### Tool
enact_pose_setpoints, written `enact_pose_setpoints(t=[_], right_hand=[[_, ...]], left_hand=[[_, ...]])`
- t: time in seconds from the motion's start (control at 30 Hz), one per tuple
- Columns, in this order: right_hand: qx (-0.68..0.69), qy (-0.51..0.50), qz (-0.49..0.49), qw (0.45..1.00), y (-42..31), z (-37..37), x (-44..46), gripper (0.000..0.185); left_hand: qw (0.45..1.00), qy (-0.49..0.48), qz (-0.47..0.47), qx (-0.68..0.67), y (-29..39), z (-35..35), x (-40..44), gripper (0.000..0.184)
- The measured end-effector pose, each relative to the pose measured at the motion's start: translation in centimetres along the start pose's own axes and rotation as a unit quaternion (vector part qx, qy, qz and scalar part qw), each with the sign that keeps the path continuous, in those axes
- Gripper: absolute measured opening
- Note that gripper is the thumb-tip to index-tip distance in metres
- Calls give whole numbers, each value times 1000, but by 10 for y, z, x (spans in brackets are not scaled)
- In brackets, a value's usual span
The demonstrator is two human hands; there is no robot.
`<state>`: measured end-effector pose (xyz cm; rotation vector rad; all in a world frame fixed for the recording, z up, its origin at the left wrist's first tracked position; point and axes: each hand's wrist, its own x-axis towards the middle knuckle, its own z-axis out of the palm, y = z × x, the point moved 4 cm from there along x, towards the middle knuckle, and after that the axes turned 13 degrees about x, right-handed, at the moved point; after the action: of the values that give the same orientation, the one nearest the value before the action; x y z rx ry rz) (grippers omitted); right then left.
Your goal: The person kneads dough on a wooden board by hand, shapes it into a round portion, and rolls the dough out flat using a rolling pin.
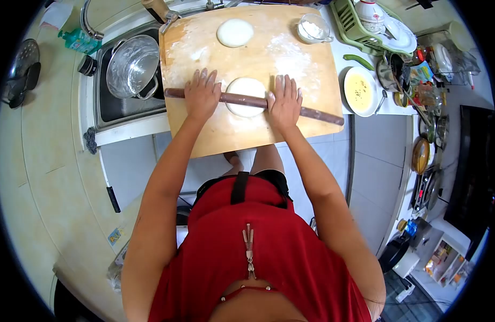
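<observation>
A brown rolling pin lies across a flattened round of dough on the floured wooden board. My left hand rests palm down on the pin, left of the dough, its fingers stretched out and open. To the right of the dough, my right hand lies over the pin the same way, fingers extended past it. Another round of dough sits farther back on the board. A glass cup of white flour stands at the board's back right corner.
Left of the board, a metal pot sits in the sink. On the right are a plate of yellow liquid, a green pepper and a green dish rack. The board's front edge overhangs the counter.
</observation>
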<state>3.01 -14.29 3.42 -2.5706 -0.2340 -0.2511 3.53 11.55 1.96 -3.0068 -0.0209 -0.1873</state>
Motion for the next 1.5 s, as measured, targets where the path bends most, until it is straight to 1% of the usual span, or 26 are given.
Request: enact_pose_setpoints(t=[0.07,0.27,0.4,0.47,0.53,0.63,0.8,0.83,0.97,1.0,1.1,1.2,1.27,1.3,1.37,1.4,1.5], right_hand=[[-15,-14,-9,1000,3,4,19,59],[-18,-27,-11,999,13,17,73,58],[4,-14,-41,999,16,20,99,58],[21,-10,-27,999,20,22,107,57],[29,-4,-12,1000,23,24,108,57],[20,2,3,1000,21,23,98,57],[2,-15,4,1000,3,4,34,60],[-7,-13,-11,1000,2,3,18,61],[27,-31,-43,998,-2,-9,-40,63],[38,-36,-51,997,-2,-10,-51,64],[37,-67,-59,995,3,-14,-81,65],[39,-93,-47,994,2,-16,-100,68],[38,-101,-38,993,5,-11,-94,67],[48,-86,-38,994,6,-9,-85,67],[67,-62,-41,995,6,-3,-57,65],[46,-61,-45,996,8,1,-39,63],[-1,-62,-56,996,7,7,16,61]], left_hand=[[1000,-5,-13,11,0,4,13,53],[999,39,-35,-15,-5,9,60,58],[994,83,-58,-28,-5,10,81,62],[991,114,-57,-32,-6,10,87,63],[992,104,-66,-23,-6,11,93,62],[993,99,-66,-14,-5,9,76,61],[993,105,-46,-16,-1,-3,19,61],[993,104,-47,-21,0,-5,3,61],[992,112,-40,-52,0,-5,-51,61],[989,132,-34,-53,0,-2,-65,62],[993,105,-42,-46,5,-7,-98,65],[996,69,-49,-37,7,-5,-122,68],[992,91,-44,-68,7,-7,-116,68],[991,99,-41,-85,7,-9,-111,68],[996,61,-44,-46,7,2,-83,68],[997,46,-48,-26,5,7,-61,68],[995,75,-60,6,6,-9,-7,66]])
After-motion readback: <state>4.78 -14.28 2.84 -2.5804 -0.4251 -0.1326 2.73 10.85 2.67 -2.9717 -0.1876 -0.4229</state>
